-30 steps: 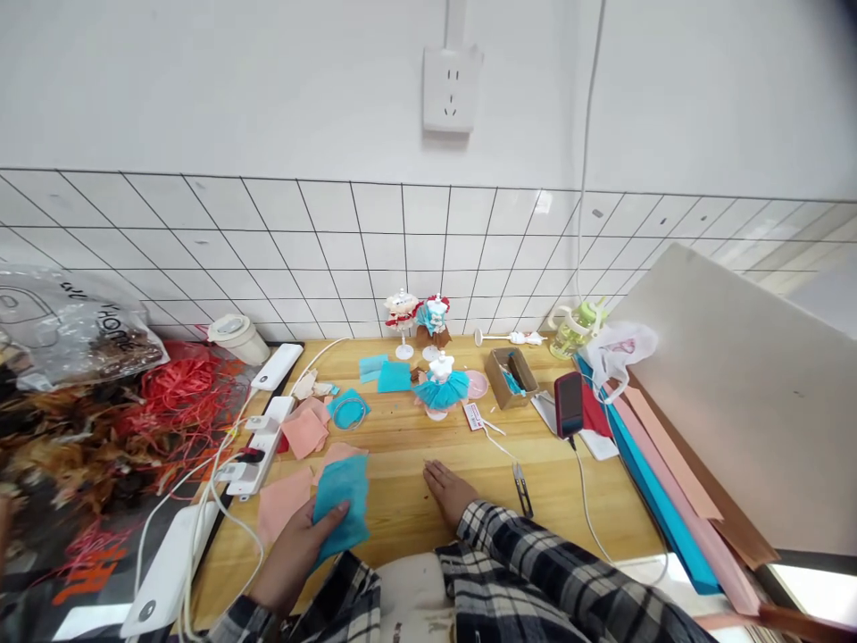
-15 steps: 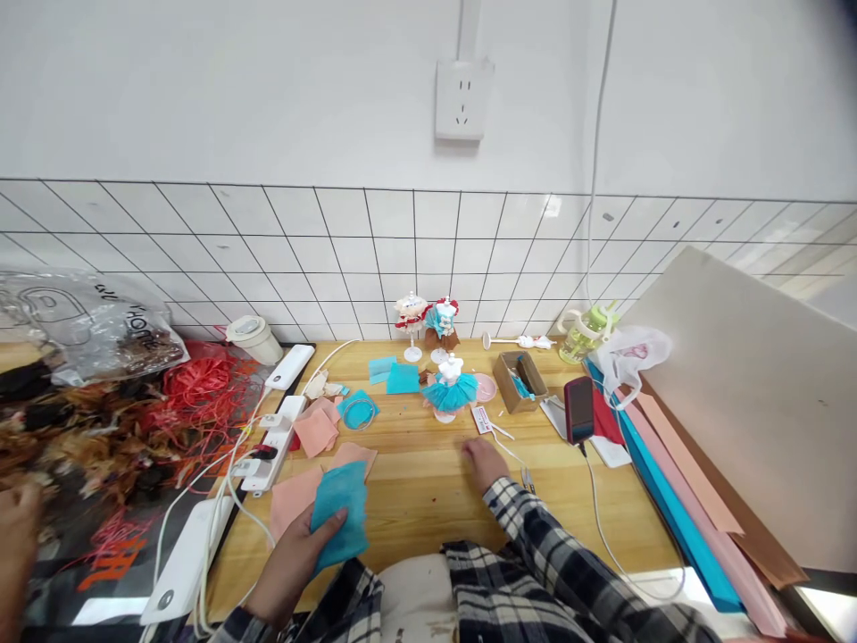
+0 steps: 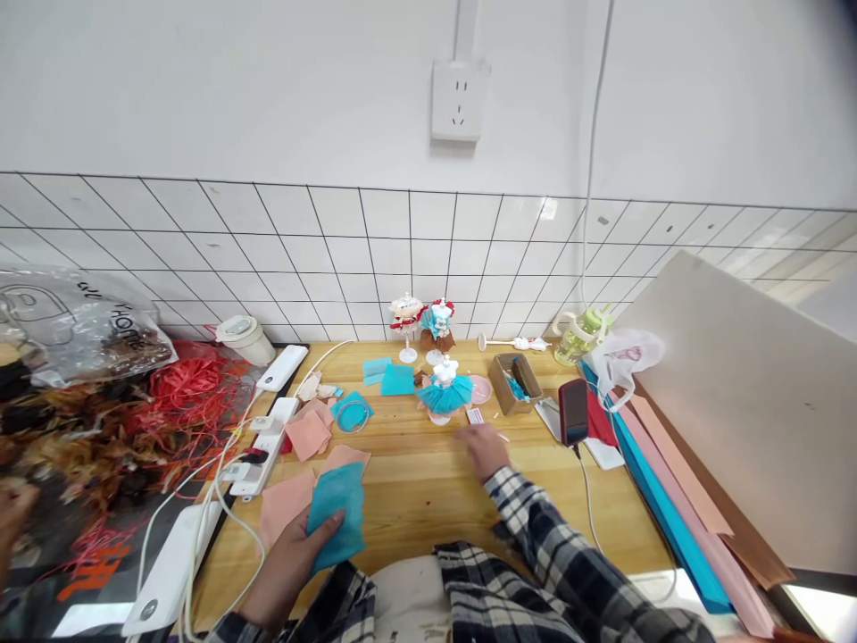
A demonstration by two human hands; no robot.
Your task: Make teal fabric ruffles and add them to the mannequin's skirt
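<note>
My left hand (image 3: 291,558) grips a blue piece of crepe-like material (image 3: 339,513), thumb on top. Below the small dress form with a ruffled blue skirt (image 3: 447,393) is my right hand (image 3: 486,449), its fingers smeared by motion, so what they hold is not clear. Just beyond those fingers lies a white card with red print (image 3: 475,416), partly covered. Peach pieces (image 3: 287,505) lie beside my left hand, and a wire ring (image 3: 352,416) rests on another blue piece.
Two more dressed forms (image 3: 405,314) stand by the tiled wall. Right of them are a cardboard box (image 3: 514,384), a phone (image 3: 573,413) on a cable and long coloured sheets (image 3: 669,500). Leftward are power strips (image 3: 264,446), red string (image 3: 191,379) and another person's hand (image 3: 14,509).
My right hand has moved slightly forward over the cord and toward the printed card. My left hand keeps its hold on the blue piece. The view has shifted a little.
</note>
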